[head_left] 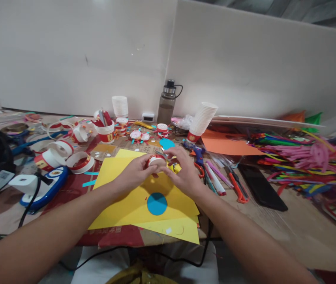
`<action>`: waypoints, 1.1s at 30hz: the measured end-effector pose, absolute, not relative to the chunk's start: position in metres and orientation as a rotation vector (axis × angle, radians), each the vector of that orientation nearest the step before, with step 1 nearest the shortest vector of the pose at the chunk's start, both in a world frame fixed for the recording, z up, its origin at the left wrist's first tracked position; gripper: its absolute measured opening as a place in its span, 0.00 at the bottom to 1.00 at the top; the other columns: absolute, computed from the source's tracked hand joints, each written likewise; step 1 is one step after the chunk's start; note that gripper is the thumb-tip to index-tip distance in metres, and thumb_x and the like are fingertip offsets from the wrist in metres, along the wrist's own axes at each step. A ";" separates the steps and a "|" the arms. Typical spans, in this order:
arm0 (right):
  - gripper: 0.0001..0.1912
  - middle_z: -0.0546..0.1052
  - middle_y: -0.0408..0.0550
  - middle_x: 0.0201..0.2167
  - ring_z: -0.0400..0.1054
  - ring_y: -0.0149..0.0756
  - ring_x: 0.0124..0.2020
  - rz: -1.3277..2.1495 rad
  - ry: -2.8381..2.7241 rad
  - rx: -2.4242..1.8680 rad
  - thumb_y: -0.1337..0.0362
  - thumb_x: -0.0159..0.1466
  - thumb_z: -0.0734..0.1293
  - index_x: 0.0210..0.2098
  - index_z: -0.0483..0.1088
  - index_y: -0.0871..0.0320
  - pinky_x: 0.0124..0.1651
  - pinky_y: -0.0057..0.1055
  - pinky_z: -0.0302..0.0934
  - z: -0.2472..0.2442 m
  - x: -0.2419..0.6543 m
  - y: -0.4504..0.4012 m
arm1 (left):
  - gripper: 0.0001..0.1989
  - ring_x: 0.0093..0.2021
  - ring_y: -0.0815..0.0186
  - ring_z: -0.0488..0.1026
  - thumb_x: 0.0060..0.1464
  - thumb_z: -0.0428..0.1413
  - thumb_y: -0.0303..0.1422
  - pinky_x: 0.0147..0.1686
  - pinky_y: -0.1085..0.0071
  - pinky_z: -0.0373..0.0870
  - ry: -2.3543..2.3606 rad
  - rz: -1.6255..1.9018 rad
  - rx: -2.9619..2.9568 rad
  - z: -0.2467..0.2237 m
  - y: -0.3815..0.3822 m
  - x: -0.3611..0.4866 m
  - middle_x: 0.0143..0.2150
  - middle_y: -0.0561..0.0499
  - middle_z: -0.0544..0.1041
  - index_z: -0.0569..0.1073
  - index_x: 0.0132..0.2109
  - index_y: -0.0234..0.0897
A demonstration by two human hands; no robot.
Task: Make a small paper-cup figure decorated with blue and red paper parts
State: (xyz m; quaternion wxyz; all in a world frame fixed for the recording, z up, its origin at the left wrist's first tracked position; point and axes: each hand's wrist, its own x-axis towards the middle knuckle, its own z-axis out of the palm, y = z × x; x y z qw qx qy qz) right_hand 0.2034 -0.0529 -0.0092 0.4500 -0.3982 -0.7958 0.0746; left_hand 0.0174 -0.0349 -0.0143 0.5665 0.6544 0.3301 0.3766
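My left hand (134,171) and my right hand (182,170) meet over the yellow paper sheets (126,205), both gripping a small cut-down paper cup piece (156,159), white with a red band. Fingers of both hands wrap around its rim. A blue paper circle (156,203) lies on the yellow paper just in front of my hands. A second blue paper shape (167,143) lies beyond them.
Cut cup rings (80,162) lie at left near a power strip (42,189). Stacked paper cups (201,120), a water bottle (166,103) and a cup of tools (106,130) stand at the back. Markers and a cutter (237,188), a black phone (261,187) and pipe cleaners (304,157) lie right.
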 end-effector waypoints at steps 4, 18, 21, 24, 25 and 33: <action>0.05 0.69 0.46 0.32 0.64 0.32 0.30 0.160 -1.853 -1.061 0.62 0.64 0.67 0.38 0.67 0.55 0.31 0.30 0.63 -0.009 0.205 -0.051 | 0.15 0.36 0.68 0.72 0.57 0.55 0.40 0.38 0.70 0.70 0.792 0.905 1.573 -0.017 -0.033 0.017 0.42 0.49 0.75 0.71 0.48 0.37; 0.06 0.70 0.45 0.28 0.64 0.31 0.28 -0.122 -1.953 -0.980 0.72 0.61 0.64 0.31 0.66 0.55 0.30 0.29 0.61 -0.011 0.200 -0.057 | 0.14 0.33 0.68 0.69 0.58 0.53 0.42 0.35 0.72 0.67 0.809 0.874 1.625 -0.016 -0.039 0.020 0.38 0.51 0.72 0.69 0.46 0.38; 0.07 0.69 0.45 0.27 0.64 0.33 0.29 -0.215 -1.991 -0.958 0.73 0.62 0.63 0.30 0.64 0.55 0.30 0.30 0.60 -0.010 0.200 -0.057 | 0.13 0.33 0.68 0.69 0.59 0.52 0.42 0.35 0.72 0.68 0.789 0.871 1.620 -0.017 -0.039 0.021 0.38 0.51 0.72 0.69 0.45 0.37; 0.08 0.69 0.45 0.26 0.64 0.34 0.29 -0.260 -2.009 -0.963 0.73 0.62 0.62 0.29 0.63 0.55 0.31 0.31 0.59 -0.009 0.198 -0.057 | 0.13 0.33 0.69 0.68 0.59 0.52 0.41 0.34 0.72 0.67 0.791 0.864 1.612 -0.016 -0.040 0.022 0.37 0.51 0.72 0.69 0.44 0.37; 0.08 0.69 0.45 0.26 0.63 0.34 0.29 -0.259 -2.008 -0.964 0.73 0.62 0.62 0.29 0.63 0.55 0.30 0.31 0.59 -0.009 0.198 -0.057 | 0.13 0.33 0.69 0.68 0.59 0.52 0.41 0.33 0.73 0.67 0.797 0.867 1.609 -0.016 -0.041 0.022 0.37 0.51 0.72 0.69 0.44 0.37; 0.07 0.70 0.44 0.26 0.63 0.32 0.28 -0.154 -1.941 -1.003 0.71 0.61 0.64 0.28 0.64 0.55 0.30 0.30 0.60 -0.012 0.196 -0.057 | 0.11 0.32 0.69 0.67 0.59 0.52 0.40 0.32 0.74 0.65 0.795 0.870 1.600 -0.011 -0.044 0.023 0.36 0.51 0.70 0.69 0.41 0.36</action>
